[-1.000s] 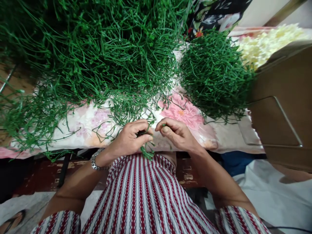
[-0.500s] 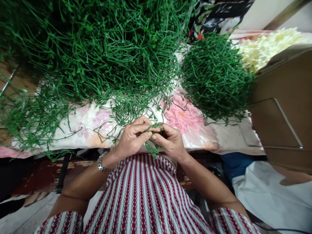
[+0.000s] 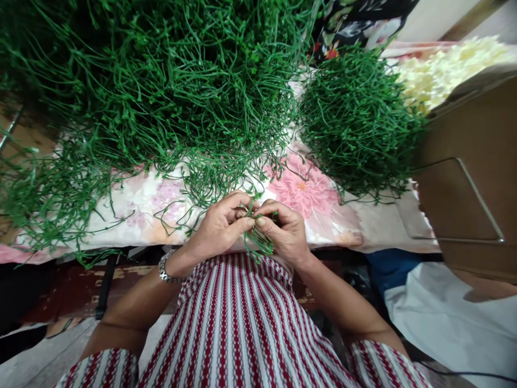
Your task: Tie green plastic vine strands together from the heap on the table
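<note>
In the head view, the left hand (image 3: pixel 222 223) pinches thin, dark green stems (image 3: pixel 260 245), tangled and knobby-tipped, hanging at the cloth's front edge; the right hand (image 3: pixel 285 229) grips them too, fingertips meeting the left's. Behind, from left to right, stand a large green heap (image 3: pixel 161 81) over the flowered cloth (image 3: pixel 133 215), a smaller rounded pile (image 3: pixel 359 124), pale yellow flowers (image 3: pixel 448 75) and a brown box (image 3: pixel 476 178) partly hiding them.
</note>
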### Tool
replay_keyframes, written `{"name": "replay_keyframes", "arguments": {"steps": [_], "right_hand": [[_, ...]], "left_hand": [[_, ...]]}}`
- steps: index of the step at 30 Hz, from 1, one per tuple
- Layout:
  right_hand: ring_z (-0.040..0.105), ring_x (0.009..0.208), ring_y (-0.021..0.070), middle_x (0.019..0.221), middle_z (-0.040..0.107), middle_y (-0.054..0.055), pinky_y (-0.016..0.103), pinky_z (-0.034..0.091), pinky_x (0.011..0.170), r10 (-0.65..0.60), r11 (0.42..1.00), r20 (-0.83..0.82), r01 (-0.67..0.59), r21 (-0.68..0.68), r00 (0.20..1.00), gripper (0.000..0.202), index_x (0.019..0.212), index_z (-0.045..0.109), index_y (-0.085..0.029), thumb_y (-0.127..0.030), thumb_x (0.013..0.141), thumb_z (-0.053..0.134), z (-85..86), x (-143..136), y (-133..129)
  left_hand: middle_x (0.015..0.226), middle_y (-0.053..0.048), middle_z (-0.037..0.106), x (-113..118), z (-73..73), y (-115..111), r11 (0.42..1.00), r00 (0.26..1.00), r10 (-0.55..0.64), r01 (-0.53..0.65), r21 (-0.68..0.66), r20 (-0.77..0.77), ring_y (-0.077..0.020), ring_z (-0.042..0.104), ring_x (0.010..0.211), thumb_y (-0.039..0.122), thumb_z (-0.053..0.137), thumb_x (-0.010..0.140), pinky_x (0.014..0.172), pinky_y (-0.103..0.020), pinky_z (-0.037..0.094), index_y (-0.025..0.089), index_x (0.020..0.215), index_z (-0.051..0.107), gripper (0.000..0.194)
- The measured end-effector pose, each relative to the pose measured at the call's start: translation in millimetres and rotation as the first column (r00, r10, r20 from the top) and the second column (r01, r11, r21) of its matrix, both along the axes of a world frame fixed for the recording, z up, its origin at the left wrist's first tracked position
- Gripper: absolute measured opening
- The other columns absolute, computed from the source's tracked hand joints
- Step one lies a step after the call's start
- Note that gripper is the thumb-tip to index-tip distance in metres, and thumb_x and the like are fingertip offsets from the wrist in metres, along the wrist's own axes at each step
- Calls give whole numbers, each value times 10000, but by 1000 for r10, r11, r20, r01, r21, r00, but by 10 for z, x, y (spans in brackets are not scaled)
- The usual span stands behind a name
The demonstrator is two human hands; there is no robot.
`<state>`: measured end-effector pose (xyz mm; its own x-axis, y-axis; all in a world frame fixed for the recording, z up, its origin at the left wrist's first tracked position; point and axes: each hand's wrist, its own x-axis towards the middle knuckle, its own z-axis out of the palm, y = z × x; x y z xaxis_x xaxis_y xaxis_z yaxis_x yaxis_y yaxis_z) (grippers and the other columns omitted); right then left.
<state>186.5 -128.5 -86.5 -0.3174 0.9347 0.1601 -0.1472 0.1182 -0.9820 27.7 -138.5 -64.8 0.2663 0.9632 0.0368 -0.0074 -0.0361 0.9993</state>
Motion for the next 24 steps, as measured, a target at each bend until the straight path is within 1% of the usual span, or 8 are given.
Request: {"name": "replay_keyframes", "arguments": {"steps": [3, 4, 9, 13, 18, 20, 22, 24], "right_hand": [[482, 662, 86, 733, 522, -15, 216, 390, 618, 30, 999, 75, -33, 30, 997, 71, 827, 561, -183, -253, 842, 561, 39, 37, 11], [475, 665, 88, 735, 509, -14, 218, 387, 618, 48, 997, 123, -54, 50, 991, 80, 837, 540, -182, -258, 860, 532, 61, 55, 18], [438, 605, 85, 690, 455, -23, 211, 357, 564, 68, 955, 425, -182, 235, 903, 65, 885, 483, -177, -232, 896, 451, 216, 155, 66], [449, 613, 96, 705, 477, -3, 219, 340, 565, 15, 875, 631, -315, 367, 776, 81, 844, 472, -172, -203, 898, 422, 334, 208, 67], [348, 548, 106, 658, 428, 2, 252, 247, 513, -58, 804, 828, -466, 370, 558, 106, 759, 433, -172, -126, 846, 395, 432, 236, 51], [319, 534, 100, 632, 396, -8, 253, 230, 509, 28, 774, 822, -532, 342, 569, 144, 713, 418, -175, -107, 836, 386, 441, 250, 94], [346, 540, 91, 613, 383, -17, 237, 258, 519, 237, 734, 738, -614, 290, 632, 203, 662, 405, -177, -141, 861, 389, 422, 268, 165], [391, 551, 83, 601, 396, -21, 216, 296, 535, 479, 682, 592, -699, 214, 649, 255, 641, 422, -174, -218, 891, 401, 377, 286, 241]], "left_hand": [[805, -4, 512, 10, 22, 7, 986, 979, 77, -46, 162, -191, -93, 503, 709, 157, 568, 779, 618, -195, 407, 163, 781, 553, 16], [775, 0, 513, 18, 32, 6, 977, 966, 102, -54, 204, -236, -97, 496, 704, 153, 558, 782, 625, -203, 400, 162, 754, 544, 32], [687, 16, 513, 33, 105, 5, 965, 927, 79, 21, 262, -366, -92, 474, 634, 169, 538, 793, 597, -210, 375, 157, 719, 521, 77], [622, 26, 460, -2, 145, 24, 953, 881, 0, 144, 267, -472, -91, 449, 609, 152, 507, 793, 577, -217, 340, 150, 654, 497, 139], [543, 45, 358, -36, 152, 41, 932, 812, -92, 273, 237, -576, -75, 359, 519, 107, 453, 776, 516, -224, 271, 153, 563, 440, 218], [538, 43, 346, -56, 157, 52, 904, 804, -147, 346, 252, -576, -76, 346, 516, 91, 436, 777, 519, -234, 261, 154, 541, 411, 245], [527, 41, 336, -93, 164, 72, 858, 798, -240, 441, 264, -552, -78, 335, 511, 103, 438, 793, 518, -244, 254, 156, 519, 376, 286], [510, 40, 328, -144, 169, 99, 809, 786, -363, 533, 250, -501, -78, 331, 497, 124, 449, 810, 511, -248, 256, 157, 501, 359, 324]]}}
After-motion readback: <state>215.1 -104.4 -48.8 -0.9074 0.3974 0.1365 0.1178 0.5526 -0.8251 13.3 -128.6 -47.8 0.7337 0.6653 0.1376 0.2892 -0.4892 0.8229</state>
